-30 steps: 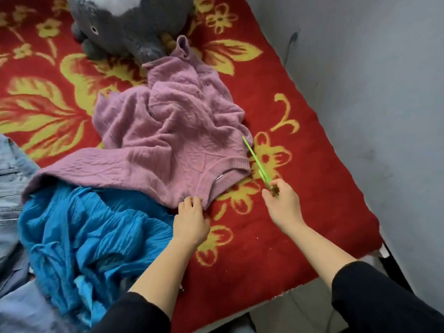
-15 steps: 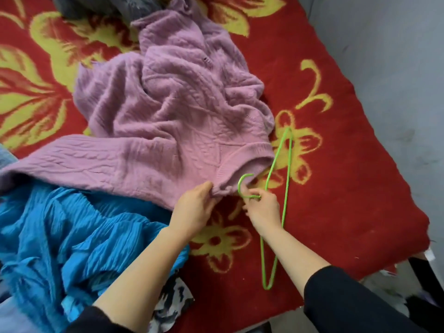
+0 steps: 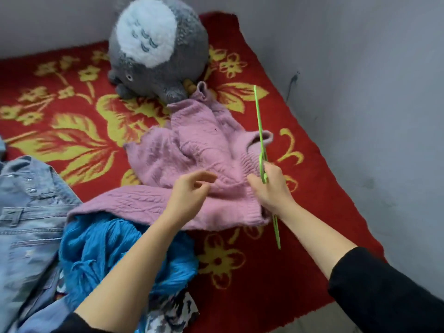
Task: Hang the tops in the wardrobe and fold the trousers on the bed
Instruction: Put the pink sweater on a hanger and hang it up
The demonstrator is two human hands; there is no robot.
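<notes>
Lifted now off the bed (image 3: 312, 188), green hanger (image 3: 259, 121) clamped in right hand (image 3: 272, 188), left hand (image 3: 189, 191) loose and empty over pink sweater (image 3: 204, 150); best to feed one hanger arm through the hem first.

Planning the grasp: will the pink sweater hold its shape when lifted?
Probably not: the pink sweater lies rumpled and creased, so expect it to droop. Its thick cable knit suggests some weight. The fuzzy surface looks unlikely to slip from the left hand.

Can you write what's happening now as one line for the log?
step: hanging jumper | right hand: holds green hanger | left hand: open above pink jumper | jumper: on bed, not on hanger
</notes>
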